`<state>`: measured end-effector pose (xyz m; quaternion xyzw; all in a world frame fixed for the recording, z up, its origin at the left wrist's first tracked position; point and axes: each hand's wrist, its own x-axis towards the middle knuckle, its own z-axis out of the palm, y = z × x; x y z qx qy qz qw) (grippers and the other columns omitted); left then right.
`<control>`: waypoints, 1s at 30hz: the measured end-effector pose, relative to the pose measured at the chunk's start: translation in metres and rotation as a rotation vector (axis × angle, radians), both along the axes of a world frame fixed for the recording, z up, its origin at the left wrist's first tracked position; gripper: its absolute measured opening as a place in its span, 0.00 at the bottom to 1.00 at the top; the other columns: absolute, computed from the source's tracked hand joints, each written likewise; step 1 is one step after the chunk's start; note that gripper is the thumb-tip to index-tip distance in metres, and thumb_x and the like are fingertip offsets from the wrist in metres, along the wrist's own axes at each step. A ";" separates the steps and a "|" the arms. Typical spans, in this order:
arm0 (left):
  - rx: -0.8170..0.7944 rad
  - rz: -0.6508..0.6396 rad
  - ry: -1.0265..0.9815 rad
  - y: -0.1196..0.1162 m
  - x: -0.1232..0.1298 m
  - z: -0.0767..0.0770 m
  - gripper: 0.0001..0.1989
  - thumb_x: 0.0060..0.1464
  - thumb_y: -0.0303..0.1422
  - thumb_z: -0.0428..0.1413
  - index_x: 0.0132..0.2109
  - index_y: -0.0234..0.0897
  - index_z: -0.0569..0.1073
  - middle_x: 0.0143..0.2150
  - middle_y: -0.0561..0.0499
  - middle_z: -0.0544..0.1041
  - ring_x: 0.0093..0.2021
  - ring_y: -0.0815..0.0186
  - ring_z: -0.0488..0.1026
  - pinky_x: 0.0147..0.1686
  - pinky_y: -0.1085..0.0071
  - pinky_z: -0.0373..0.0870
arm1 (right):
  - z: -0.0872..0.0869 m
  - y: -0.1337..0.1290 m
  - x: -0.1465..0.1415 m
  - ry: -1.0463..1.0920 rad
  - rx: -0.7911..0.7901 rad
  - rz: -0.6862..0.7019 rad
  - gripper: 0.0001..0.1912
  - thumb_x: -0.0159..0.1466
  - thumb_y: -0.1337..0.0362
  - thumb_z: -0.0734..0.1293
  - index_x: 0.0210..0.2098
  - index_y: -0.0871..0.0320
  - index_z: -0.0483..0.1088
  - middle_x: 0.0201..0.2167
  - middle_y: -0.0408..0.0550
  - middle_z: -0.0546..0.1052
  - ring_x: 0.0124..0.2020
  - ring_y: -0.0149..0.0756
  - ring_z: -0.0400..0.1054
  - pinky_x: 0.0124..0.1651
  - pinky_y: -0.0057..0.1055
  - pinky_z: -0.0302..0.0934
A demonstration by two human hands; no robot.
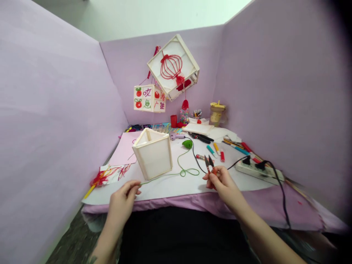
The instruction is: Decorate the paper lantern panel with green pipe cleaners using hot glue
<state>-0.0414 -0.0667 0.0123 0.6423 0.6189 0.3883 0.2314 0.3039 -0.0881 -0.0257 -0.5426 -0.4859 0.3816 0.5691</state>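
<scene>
My left hand (125,198) pinches the end of a green yarn (165,174) near the table's front edge. From there the yarn runs right, loops on the white surface and leads back to a small green yarn ball (187,144). In my right hand (221,181) is a pair of thread snips (209,165), its blades pointing up and spread apart. Just beyond my left hand stands a white three-sided lantern frame (155,156) with pale wooden edges and an open top.
A power strip (258,171) with black cords lies at the right. Markers (216,149), black pliers (202,138) and a glue gun (176,136) lie farther back. Red and yellow yarn strands (103,178) are at left. Decorated lanterns (150,98) hang behind, between lilac partitions.
</scene>
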 end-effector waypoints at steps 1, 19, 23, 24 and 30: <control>0.007 0.049 0.045 -0.002 -0.013 -0.005 0.16 0.51 0.44 0.51 0.40 0.39 0.76 0.33 0.49 0.81 0.33 0.58 0.79 0.34 0.66 0.75 | -0.001 -0.001 -0.004 0.000 0.000 0.026 0.17 0.64 0.48 0.61 0.39 0.54 0.55 0.32 0.47 0.76 0.25 0.32 0.68 0.30 0.31 0.64; -0.143 -0.119 0.767 0.023 0.086 -0.009 0.17 0.63 0.37 0.47 0.55 0.38 0.70 0.40 0.42 0.80 0.41 0.55 0.78 0.40 0.63 0.72 | -0.006 -0.017 -0.019 -0.064 -0.132 0.244 0.22 0.65 0.46 0.59 0.43 0.59 0.65 0.25 0.43 0.69 0.27 0.34 0.66 0.32 0.31 0.59; -0.238 -0.118 0.826 0.027 0.093 -0.015 0.15 0.64 0.33 0.43 0.51 0.34 0.70 0.38 0.39 0.80 0.39 0.52 0.79 0.35 0.61 0.72 | 0.005 -0.030 -0.034 -0.009 -0.167 0.404 0.24 0.65 0.44 0.59 0.45 0.59 0.66 0.28 0.44 0.70 0.21 0.28 0.60 0.26 0.29 0.54; -0.240 -0.113 0.824 0.025 0.090 -0.016 0.15 0.65 0.32 0.42 0.50 0.34 0.70 0.38 0.39 0.80 0.39 0.52 0.79 0.36 0.60 0.72 | 0.007 -0.033 -0.040 0.015 -0.183 0.429 0.24 0.66 0.43 0.58 0.45 0.59 0.66 0.28 0.43 0.70 0.20 0.27 0.58 0.24 0.29 0.51; -0.082 -0.081 0.784 0.012 0.071 -0.019 0.13 0.65 0.33 0.44 0.46 0.35 0.71 0.42 0.42 0.79 0.46 0.55 0.75 0.44 0.62 0.70 | 0.012 -0.040 -0.081 0.257 -0.303 0.521 0.27 0.67 0.42 0.54 0.41 0.58 0.70 0.23 0.40 0.64 0.19 0.26 0.50 0.22 0.27 0.42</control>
